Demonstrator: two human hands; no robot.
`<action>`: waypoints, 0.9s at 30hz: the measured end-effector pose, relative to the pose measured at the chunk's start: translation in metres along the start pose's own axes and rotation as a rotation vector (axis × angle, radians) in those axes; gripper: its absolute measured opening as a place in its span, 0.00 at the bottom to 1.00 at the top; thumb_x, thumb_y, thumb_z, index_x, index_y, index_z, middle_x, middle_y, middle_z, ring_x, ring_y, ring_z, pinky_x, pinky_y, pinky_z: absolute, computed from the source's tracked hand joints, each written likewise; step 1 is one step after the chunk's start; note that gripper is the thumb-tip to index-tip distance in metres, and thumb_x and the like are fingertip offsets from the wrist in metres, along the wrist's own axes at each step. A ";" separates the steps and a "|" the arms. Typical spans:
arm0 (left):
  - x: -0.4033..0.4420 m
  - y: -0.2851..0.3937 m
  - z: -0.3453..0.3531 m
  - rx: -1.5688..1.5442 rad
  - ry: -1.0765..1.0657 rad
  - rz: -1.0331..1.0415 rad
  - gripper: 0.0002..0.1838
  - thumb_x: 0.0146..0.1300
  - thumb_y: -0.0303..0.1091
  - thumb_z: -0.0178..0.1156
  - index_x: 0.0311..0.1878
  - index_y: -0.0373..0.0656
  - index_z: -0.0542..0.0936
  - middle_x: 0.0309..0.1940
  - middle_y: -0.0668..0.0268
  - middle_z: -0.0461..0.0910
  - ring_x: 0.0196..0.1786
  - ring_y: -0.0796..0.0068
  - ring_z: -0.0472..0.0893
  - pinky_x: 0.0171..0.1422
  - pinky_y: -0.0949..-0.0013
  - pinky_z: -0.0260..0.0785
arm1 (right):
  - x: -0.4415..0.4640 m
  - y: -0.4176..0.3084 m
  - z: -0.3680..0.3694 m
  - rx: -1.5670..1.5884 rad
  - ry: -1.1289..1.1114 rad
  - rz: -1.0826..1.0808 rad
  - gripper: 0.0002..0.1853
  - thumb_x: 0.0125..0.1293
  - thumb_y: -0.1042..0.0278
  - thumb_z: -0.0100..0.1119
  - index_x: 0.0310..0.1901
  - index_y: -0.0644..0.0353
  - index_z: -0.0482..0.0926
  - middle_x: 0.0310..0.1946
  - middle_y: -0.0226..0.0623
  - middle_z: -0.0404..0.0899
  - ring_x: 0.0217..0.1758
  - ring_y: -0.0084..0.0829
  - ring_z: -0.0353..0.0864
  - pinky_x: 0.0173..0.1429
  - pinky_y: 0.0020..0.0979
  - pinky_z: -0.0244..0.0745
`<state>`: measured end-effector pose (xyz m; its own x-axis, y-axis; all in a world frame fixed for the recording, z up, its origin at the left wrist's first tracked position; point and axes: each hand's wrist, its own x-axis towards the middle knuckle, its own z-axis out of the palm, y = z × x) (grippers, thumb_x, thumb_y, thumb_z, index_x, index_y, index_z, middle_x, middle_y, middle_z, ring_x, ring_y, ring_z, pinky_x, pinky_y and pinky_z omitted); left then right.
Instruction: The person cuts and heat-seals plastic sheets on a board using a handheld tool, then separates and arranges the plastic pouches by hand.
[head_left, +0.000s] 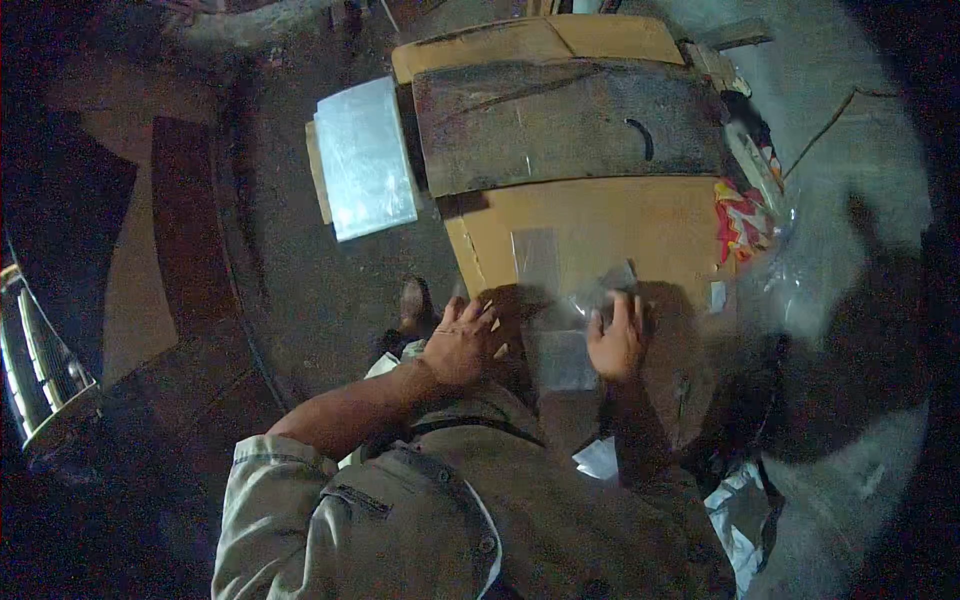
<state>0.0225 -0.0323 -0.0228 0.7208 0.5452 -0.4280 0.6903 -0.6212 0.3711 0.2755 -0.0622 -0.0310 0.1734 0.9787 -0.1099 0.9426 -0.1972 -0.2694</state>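
My left hand [464, 340] rests at the near left edge of a brown cardboard sheet [640, 225], its fingers apart and nothing seen in it. To its right, my right hand [617, 338] lies over the cardboard with fingers bent, touching a crumpled piece of clear plastic [585, 303]. Whether the fingers grip that plastic cannot be made out. A flat clear plastic piece [566, 360] lies between the two hands. Farther up the cardboard is another thin transparent piece [535, 255].
A dark worn board [570, 125] lies across the cardboard's far part. Left of it is a stack of clear plastic sheets [366, 160]. Red and yellow wrapping [742, 222] and loose plastic lie at the right edge. A white crumpled bag [740, 515] is at the lower right.
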 end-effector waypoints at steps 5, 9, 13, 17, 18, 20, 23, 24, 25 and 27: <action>-0.004 0.005 0.004 0.046 0.083 -0.054 0.25 0.65 0.46 0.50 0.63 0.50 0.66 0.66 0.56 0.56 0.70 0.58 0.53 0.67 0.44 0.49 | 0.027 -0.021 0.006 0.255 0.077 -0.110 0.19 0.56 0.57 0.62 0.45 0.58 0.72 0.40 0.48 0.75 0.48 0.49 0.73 0.53 0.44 0.66; -0.004 0.004 -0.005 -0.068 0.101 -0.074 0.27 0.63 0.50 0.52 0.63 0.51 0.66 0.68 0.56 0.54 0.70 0.56 0.53 0.67 0.44 0.49 | 0.047 -0.059 0.010 0.410 -0.164 0.081 0.19 0.57 0.55 0.64 0.40 0.63 0.74 0.36 0.51 0.78 0.41 0.49 0.78 0.43 0.41 0.71; -0.004 -0.001 -0.002 -0.108 0.108 -0.099 0.29 0.61 0.52 0.53 0.63 0.51 0.67 0.69 0.55 0.52 0.71 0.54 0.52 0.67 0.43 0.50 | 0.055 -0.060 0.023 0.341 -0.082 0.059 0.18 0.57 0.56 0.64 0.39 0.63 0.75 0.33 0.49 0.80 0.38 0.49 0.80 0.42 0.41 0.72; -0.005 0.000 -0.007 -0.115 0.110 -0.117 0.28 0.62 0.53 0.53 0.63 0.51 0.67 0.68 0.53 0.53 0.71 0.54 0.52 0.67 0.44 0.50 | 0.062 -0.041 0.034 0.410 -0.205 0.036 0.17 0.59 0.58 0.63 0.39 0.64 0.75 0.35 0.48 0.80 0.40 0.46 0.80 0.42 0.40 0.72; -0.006 0.000 -0.010 -0.114 0.100 -0.121 0.28 0.62 0.53 0.53 0.62 0.50 0.68 0.68 0.53 0.54 0.70 0.54 0.53 0.67 0.45 0.51 | 0.060 -0.041 0.033 0.450 -0.158 0.038 0.16 0.59 0.59 0.62 0.38 0.65 0.74 0.35 0.46 0.80 0.38 0.43 0.80 0.41 0.39 0.72; -0.005 -0.003 -0.017 -0.116 0.093 -0.126 0.28 0.62 0.52 0.53 0.62 0.49 0.68 0.67 0.53 0.55 0.70 0.53 0.54 0.67 0.46 0.52 | 0.059 -0.041 0.025 0.488 -0.111 0.037 0.15 0.60 0.61 0.61 0.38 0.66 0.73 0.34 0.45 0.79 0.37 0.40 0.80 0.40 0.38 0.71; -0.001 -0.006 -0.021 -0.227 0.044 -0.160 0.28 0.63 0.51 0.53 0.61 0.46 0.69 0.65 0.52 0.60 0.67 0.54 0.60 0.66 0.47 0.53 | 0.057 -0.040 0.006 0.574 -0.187 0.147 0.13 0.60 0.65 0.61 0.36 0.67 0.71 0.31 0.39 0.78 0.34 0.31 0.78 0.39 0.33 0.71; 0.002 -0.007 -0.020 -0.379 0.165 -0.150 0.28 0.63 0.50 0.54 0.61 0.44 0.69 0.63 0.52 0.62 0.66 0.53 0.63 0.65 0.48 0.55 | 0.057 -0.036 0.006 0.710 -0.190 0.150 0.12 0.59 0.68 0.61 0.37 0.65 0.71 0.28 0.38 0.77 0.33 0.30 0.77 0.39 0.32 0.71; 0.004 -0.008 -0.020 -0.531 0.286 -0.140 0.27 0.63 0.49 0.55 0.61 0.43 0.69 0.61 0.51 0.65 0.64 0.52 0.65 0.65 0.50 0.57 | 0.055 -0.033 0.006 0.846 -0.192 0.152 0.11 0.58 0.70 0.62 0.37 0.63 0.71 0.26 0.36 0.76 0.31 0.29 0.77 0.39 0.30 0.70; 0.009 -0.009 -0.025 -0.791 0.291 -0.149 0.28 0.64 0.49 0.55 0.61 0.41 0.69 0.60 0.51 0.67 0.62 0.53 0.68 0.64 0.53 0.59 | 0.051 -0.036 0.001 0.986 -0.188 0.177 0.12 0.57 0.71 0.62 0.39 0.61 0.70 0.29 0.33 0.76 0.34 0.23 0.75 0.40 0.27 0.70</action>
<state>0.0244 -0.0080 -0.0088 0.5322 0.7798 -0.3298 0.5425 -0.0151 0.8399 0.2499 -0.0057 -0.0274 0.1601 0.9229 -0.3501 0.2380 -0.3803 -0.8937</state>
